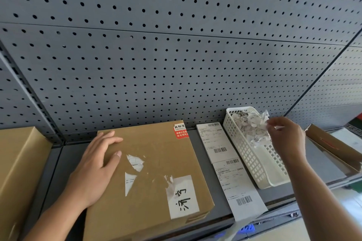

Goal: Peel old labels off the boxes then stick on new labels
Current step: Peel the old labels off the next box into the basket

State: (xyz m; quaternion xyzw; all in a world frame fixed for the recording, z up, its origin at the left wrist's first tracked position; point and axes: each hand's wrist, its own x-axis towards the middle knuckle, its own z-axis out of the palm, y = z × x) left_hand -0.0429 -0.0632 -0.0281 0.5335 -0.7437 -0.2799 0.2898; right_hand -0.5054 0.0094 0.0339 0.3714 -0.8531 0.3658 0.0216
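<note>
Single head-worn view, close above and behind left grip (pixel 98 164) and right grip (pixel 286 137), tilted forward and down onto the shelf (pixel 62 162) (pegboard (pixel 176 55) beyond, filling the upper half).

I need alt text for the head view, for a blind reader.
A person's left hand rests flat on a cardboard box with torn label remnants, while the right hand pinches a paper scrap over a white basket.

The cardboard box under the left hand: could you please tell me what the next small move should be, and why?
Probably drop the paper scrap into the white basket: the right hand seems to pinch it above the basket's pile of scraps. Torn label remnants show on the cardboard box, which the left hand rests on, so more peeling awaits.
</note>
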